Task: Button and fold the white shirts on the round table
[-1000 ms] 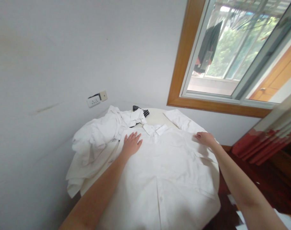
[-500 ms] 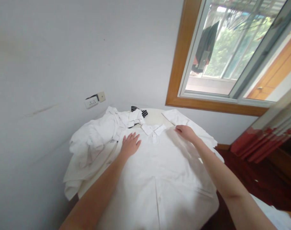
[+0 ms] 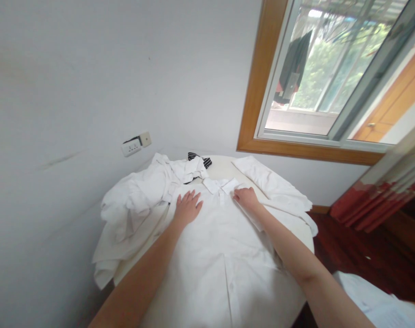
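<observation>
A white button-up shirt [image 3: 221,255] lies face down or buttoned flat on a round table [image 3: 224,166], its collar [image 3: 223,184] pointing away from me. My left hand [image 3: 188,207] rests flat with fingers spread on the shirt's left shoulder, just left of the collar. My right hand [image 3: 246,197] sits right of the collar with its fingers curled on a fold of the shirt's right side, which is drawn in over the body. The shirt's right sleeve [image 3: 272,184] lies stretched out towards the table's right edge.
A crumpled heap of white clothes [image 3: 139,200] fills the table's left side, with a black-and-white striped piece [image 3: 200,160] behind it. A wall socket [image 3: 134,146] sits above. A wood-framed window [image 3: 316,82] and a red curtain [image 3: 374,200] are to the right.
My right hand has travelled from the shirt's right shoulder edge inwards to the collar, bringing the fabric with it. The left hand has stayed put.
</observation>
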Demonstrator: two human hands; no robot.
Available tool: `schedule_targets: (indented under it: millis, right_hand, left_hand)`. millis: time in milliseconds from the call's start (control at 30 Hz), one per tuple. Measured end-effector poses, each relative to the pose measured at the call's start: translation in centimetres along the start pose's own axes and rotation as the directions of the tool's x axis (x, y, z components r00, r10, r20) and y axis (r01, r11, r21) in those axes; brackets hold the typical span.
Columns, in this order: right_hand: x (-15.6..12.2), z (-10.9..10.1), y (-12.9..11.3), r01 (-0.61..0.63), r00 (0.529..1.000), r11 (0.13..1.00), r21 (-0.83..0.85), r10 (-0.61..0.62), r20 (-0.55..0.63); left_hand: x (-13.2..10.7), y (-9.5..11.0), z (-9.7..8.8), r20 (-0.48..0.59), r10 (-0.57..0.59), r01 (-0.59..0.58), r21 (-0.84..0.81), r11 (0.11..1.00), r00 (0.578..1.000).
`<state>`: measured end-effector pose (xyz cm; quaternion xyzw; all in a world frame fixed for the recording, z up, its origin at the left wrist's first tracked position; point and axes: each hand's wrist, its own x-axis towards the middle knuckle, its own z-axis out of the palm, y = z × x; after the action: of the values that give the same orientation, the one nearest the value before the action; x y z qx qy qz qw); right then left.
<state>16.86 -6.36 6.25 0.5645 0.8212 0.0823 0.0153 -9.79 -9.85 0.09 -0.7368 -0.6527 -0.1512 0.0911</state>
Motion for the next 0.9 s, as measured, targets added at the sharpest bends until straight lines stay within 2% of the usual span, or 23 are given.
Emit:
schedule_targets:
  millis: [233,333,433,567,700,800,900]
  right_hand:
    - [-2.6,-1.0,3.3,0.097,0.994,0.995,0.022,-0.096,-0.055]
    - [-4.0,-1.1,5.3,0.032,0.998,0.997,0.064,-0.029,-0.060]
    - [-5.3,-0.8,7.7,-0.041,0.999,0.992,0.117,0.042,-0.009]
    - [-7.3,0.1,11.6,-0.073,0.997,0.958,0.278,0.066,0.032]
    - [-9.3,1.2,14.8,-0.071,0.997,0.930,0.362,0.063,0.035]
    - [-10.1,1.3,15.5,-0.059,0.998,0.921,0.385,0.063,0.001]
    - [-10.3,0.2,14.8,-0.036,0.995,0.923,0.383,0.071,-0.077]
  left_hand:
    - [0.0,0.0,0.0,0.002,-0.003,0.003,-0.025,1.000,1.000]
    - [0.1,-0.1,0.0,0.011,-0.006,0.006,-0.025,1.000,1.000]
    - [0.1,-0.1,0.1,0.010,-0.001,0.001,-0.015,1.000,1.000]
    - [0.1,0.0,0.0,0.009,-0.002,0.002,-0.006,1.000,1.000]
    - [0.2,0.0,-0.1,0.029,-0.010,0.010,-0.014,1.000,1.000]
    - [0.3,0.0,0.0,0.037,-0.017,0.017,-0.014,1.000,0.999]
    - [0.4,0.0,0.1,0.028,-0.012,0.012,-0.004,1.000,1.000]
